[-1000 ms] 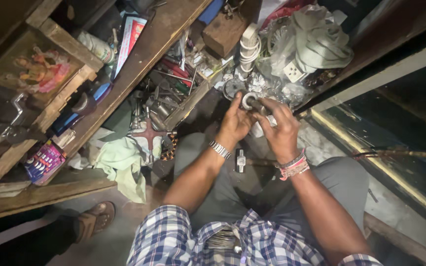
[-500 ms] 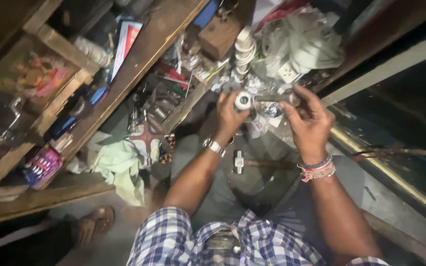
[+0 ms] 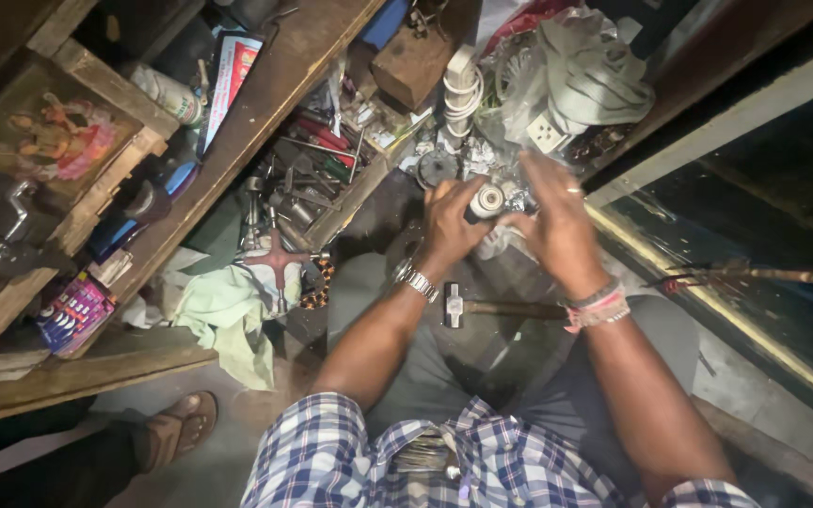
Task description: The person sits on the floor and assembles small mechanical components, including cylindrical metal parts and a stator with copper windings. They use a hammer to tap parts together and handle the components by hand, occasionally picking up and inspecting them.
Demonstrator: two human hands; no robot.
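Above the small hammer (image 3: pixel 468 307) lying near the wrists, the left hand (image 3: pixel 451 221) is closed around a round metal part (image 3: pixel 487 200), the right hand (image 3: pixel 557 226) spread loosely beside it, before cluttered tools (image 3: pixel 308 183).

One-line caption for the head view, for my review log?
Left hand grips a small round metal part, right hand beside it, hammer below.

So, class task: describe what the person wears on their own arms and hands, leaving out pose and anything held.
Both forearms are bare below short checked sleeves in blue, white and dark lines. The left hand has a silver metal link watch at the wrist. The right hand has a stack of pink, red and dark thread bands at the wrist and a pale ring on one finger.
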